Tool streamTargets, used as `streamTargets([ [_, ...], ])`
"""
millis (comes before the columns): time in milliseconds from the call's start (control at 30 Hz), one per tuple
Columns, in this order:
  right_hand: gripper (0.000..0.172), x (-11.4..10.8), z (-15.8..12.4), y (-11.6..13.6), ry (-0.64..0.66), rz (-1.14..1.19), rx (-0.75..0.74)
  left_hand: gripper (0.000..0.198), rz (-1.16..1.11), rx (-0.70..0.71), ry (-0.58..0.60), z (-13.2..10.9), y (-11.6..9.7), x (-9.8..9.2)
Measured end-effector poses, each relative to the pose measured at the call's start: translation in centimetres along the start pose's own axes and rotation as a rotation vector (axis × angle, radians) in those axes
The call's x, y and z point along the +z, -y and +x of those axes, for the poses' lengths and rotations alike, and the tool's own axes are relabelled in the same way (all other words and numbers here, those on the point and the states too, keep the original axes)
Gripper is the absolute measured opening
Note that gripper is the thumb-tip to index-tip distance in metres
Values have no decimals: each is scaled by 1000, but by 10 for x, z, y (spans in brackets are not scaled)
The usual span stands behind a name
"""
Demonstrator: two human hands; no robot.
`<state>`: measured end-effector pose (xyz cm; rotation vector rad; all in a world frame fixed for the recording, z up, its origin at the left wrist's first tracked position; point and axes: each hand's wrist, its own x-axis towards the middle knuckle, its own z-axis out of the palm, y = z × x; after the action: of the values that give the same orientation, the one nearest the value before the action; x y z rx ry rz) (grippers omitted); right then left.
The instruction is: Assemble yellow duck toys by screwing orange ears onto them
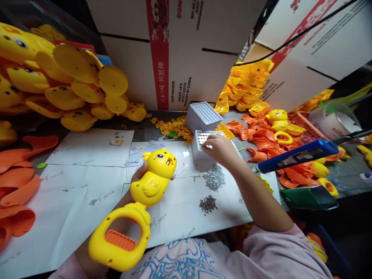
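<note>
My left hand [139, 173] is wrapped round the body of a yellow plastic chick toy [152, 182], which has a loop handle with an orange ribbed insert. The toy is tilted, its face up and to the right, with a small opening at the beak. Over a white box [201, 155] with rows of small round white pieces, my right hand [217, 147] is closed in a pinch. What its fingertips hold, if anything, is too small to make out. Just behind stands a second box [203, 116] with a studded top.
Silver screws [214, 178] and darker screws [208, 204] lie in piles on the white sheet. A blue electric screwdriver [298, 155] hangs at the right, above orange parts [264, 141]. Yellow chick shells [66, 85] are heaped at left. Cartons [128, 58] stand behind.
</note>
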<state>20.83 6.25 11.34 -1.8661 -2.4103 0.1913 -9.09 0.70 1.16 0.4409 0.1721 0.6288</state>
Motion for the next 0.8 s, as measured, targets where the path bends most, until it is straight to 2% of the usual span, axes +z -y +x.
streamTargets([
  [267,30,5,1,2,-71,117,50,68,25,3,-22,1,0,2],
  [367,25,1,-11,17,-94,267,19,68,48,13,-70,1,1,2],
  [467,17,3,-28,43,-35,501,-91,68,56,13,-127,3,2,3],
  [600,17,21,-38,70,42,743,-154,73,44,-47,-278,6,4,7],
  [700,18,35,-36,73,93,828,-152,72,52,-62,-406,7,7,10],
  [800,15,44,-34,70,83,839,-151,65,75,-71,-469,6,10,16],
])
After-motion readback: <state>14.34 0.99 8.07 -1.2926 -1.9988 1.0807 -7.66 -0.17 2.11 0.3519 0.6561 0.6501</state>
